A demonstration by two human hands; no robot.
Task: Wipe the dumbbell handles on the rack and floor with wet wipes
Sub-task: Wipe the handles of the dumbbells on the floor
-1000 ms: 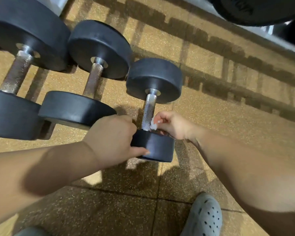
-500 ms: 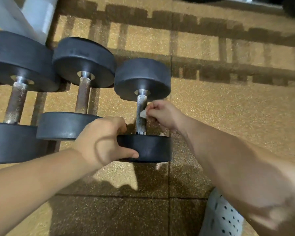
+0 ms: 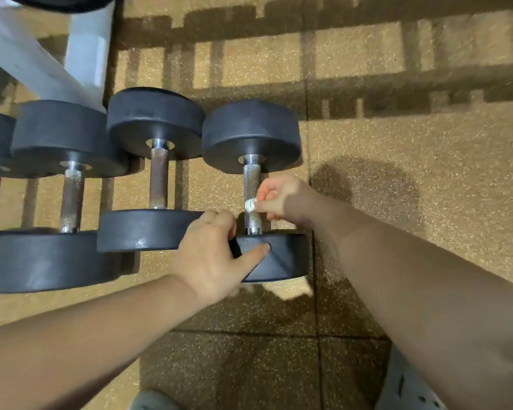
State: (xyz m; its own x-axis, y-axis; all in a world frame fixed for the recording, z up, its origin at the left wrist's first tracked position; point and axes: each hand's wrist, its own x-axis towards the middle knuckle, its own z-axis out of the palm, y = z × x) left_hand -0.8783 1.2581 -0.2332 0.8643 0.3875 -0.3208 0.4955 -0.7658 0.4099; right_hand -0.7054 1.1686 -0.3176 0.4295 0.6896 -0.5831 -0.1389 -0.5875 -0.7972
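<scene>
Head camera: right grip point(image 3: 282, 199) is pinching a wet wipe point(image 3: 250, 206) against the dumbbell handle point(image 3: 251, 182). Left grip point(image 3: 211, 258) is clasping the near dumbbell head point(image 3: 285, 258).

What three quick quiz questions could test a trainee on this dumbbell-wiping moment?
1. True or false: the right hand pinches a wet wipe against the rightmost dumbbell's handle.
2. What does the left hand grip on that dumbbell? A) its near head B) its handle C) nothing
3. Fill in: that dumbbell lies on the ____.
Key: 1 true; 2 A; 3 floor.
</scene>
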